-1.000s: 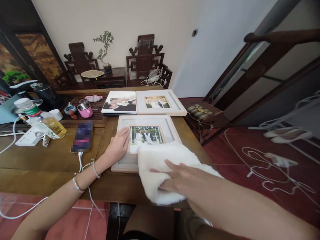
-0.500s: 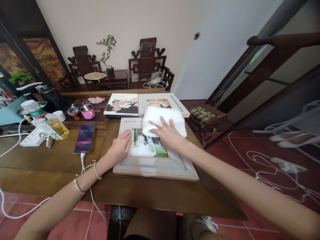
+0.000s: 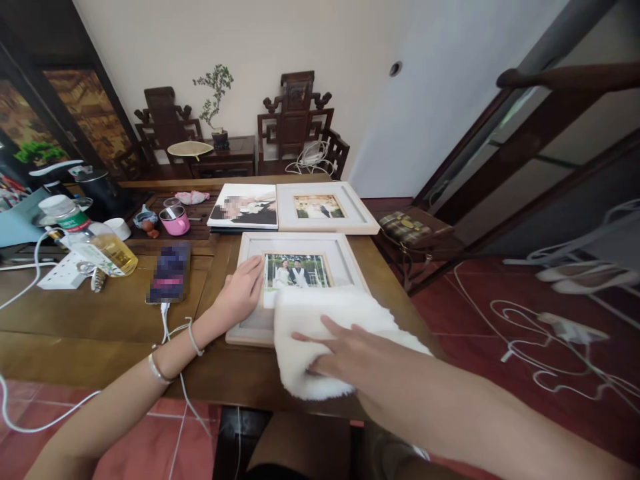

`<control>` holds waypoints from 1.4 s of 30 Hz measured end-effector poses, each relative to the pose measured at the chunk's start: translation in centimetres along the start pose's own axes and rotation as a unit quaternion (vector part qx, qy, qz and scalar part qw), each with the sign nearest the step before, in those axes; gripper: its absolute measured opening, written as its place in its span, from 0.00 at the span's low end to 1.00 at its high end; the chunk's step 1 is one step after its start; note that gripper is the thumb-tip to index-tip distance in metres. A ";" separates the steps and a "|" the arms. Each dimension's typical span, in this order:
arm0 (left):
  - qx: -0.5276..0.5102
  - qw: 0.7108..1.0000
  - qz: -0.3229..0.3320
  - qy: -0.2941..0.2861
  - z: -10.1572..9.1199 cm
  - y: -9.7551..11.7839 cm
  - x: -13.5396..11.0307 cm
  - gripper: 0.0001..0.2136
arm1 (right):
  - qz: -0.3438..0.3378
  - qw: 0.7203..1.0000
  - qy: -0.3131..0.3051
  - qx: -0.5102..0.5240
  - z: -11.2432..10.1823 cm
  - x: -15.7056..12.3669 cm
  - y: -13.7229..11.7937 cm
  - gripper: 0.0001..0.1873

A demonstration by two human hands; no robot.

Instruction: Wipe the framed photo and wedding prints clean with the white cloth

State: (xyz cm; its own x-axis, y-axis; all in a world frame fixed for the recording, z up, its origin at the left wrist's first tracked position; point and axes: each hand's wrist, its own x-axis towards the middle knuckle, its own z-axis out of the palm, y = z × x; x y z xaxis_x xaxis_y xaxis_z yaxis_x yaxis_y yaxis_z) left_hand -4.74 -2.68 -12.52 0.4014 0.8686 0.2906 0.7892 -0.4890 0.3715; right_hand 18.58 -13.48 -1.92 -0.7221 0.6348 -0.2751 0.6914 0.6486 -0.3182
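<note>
- Table: carries the front frame, which lies flat, near edge toward me. The back frame lies beyond it, beside a printed picture.
- Front frame: the photo at its middle shows 2 seated people. Upper part exposed; lower right covered.
- White cloth: 0.5 s earlier it lay across the frame's far side, over the photo's top and part of the back frame. It now covers the near right portion and extends past the near border. I judge this as 1 wiping pass drawn toward me.
- Right hand: laid over the cloth, fingers spread apart, pressing from above. I cannot tell whether the thumb pinches a fold.
- Left hand: flat on the frame's left side, fingers nearly together, clamped on nothing; position unchanged. In my judgement it steadies the frame.
- Plaid bag: off to the right, below table level; contents hidden.
- Black kettle: far left of table; contents not visible.
- Bottle: 1, white cap on, tilted, yellow liquid in the lower part.
- Pink cup: something pale stands inside; too small to identify.
- White cup: beside the bottle; inside not visible.
</note>
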 end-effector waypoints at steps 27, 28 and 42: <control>-0.005 1.000 0.000 -0.004 -0.2 0.1 0.0 0.20 | -0.040 0.998 -0.003 -0.044 -1.0 1.8 -0.3 0.34; -0.005 1.000 0.002 -0.002 -0.2 0.1 0.0 0.20 | -0.042 0.998 -0.003 -0.037 -1.0 1.7 -0.4 0.33; -0.059 0.998 -0.002 0.009 -0.7 0.6 -0.4 0.22 | 0.115 0.954 0.171 -0.220 -0.2 12.8 7.8 0.35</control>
State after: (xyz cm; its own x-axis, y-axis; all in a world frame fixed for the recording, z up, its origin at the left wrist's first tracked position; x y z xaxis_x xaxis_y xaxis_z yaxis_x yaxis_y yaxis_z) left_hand -4.78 -3.32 -11.79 0.3902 0.8690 0.3043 0.7296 -0.4934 0.4735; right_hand 14.68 -0.23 -7.77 -0.5518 0.8329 0.0432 0.8281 0.5410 0.1466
